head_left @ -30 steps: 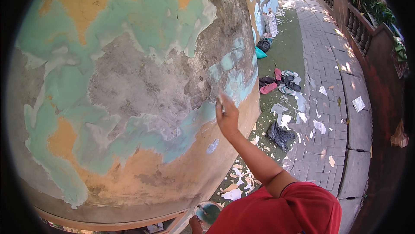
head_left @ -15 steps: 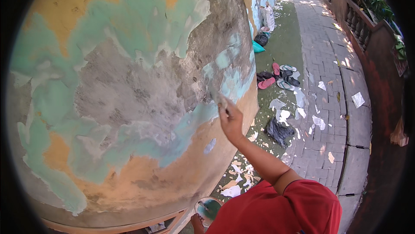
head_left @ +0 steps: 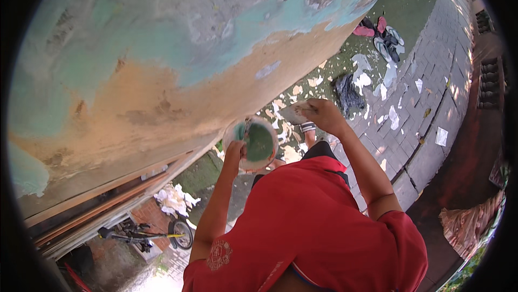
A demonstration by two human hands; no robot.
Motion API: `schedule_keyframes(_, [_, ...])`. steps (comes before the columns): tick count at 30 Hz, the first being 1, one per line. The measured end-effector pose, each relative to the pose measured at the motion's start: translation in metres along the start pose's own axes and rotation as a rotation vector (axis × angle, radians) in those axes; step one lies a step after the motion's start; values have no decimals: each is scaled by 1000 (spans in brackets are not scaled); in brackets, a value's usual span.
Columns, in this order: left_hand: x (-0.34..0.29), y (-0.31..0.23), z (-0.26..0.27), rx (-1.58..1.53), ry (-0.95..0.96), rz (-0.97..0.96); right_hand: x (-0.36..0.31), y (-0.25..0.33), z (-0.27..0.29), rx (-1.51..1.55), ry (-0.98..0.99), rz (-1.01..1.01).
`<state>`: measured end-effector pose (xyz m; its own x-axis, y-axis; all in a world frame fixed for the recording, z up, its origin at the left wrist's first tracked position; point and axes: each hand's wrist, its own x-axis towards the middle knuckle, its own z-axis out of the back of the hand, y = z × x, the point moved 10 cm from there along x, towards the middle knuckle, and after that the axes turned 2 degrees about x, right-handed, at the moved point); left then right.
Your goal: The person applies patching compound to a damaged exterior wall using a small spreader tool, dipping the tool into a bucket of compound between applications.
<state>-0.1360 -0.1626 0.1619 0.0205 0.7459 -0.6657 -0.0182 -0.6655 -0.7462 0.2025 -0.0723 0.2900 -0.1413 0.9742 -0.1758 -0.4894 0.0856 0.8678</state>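
Observation:
My right hand (head_left: 326, 116) is closed around a putty knife (head_left: 295, 113), whose broad pale blade points left beside the bucket. With my left hand (head_left: 234, 152) I grip the rim of a round bucket (head_left: 274, 146) in front of my body. Green paste (head_left: 259, 142) lies inside it, and a narrow tool that I cannot make out rests near my left fingers. Ahead and to the left rises a wall (head_left: 156, 89), coated in uneven green and pale blue patches over bare grey and orange-tan areas. Both hands are apart from the wall.
Paint flakes (head_left: 292, 154) litter the ground at the wall's foot. A black plastic bag (head_left: 348, 91) and several sandals (head_left: 386, 41) lie farther off on the green strip. A paved path (head_left: 410, 124) runs along the right. A bicycle (head_left: 181, 234) shows at lower left.
My right hand has come off the wall, down to beside the bucket, with the putty knife. My view has tilted down, bringing the bucket and left hand fully in.

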Motion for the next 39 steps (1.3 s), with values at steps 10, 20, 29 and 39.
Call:
schedule_keyframes(10, [-5,-93,-118,7,251,-23,24,-50,-164,-531,418,65])
schedule_keyframes(20, [-19,-151,-182,-14,393,-62,39,-109,-150,-596,360,-66])
schedule_keyframes(29, [-16,-157,-187,43,374,-92,53,-120,-169,-649,460,210])
schedule_keyframes(39, [-17,-153,-176,23,321,-84,44,-125,-200,-683,662,266])
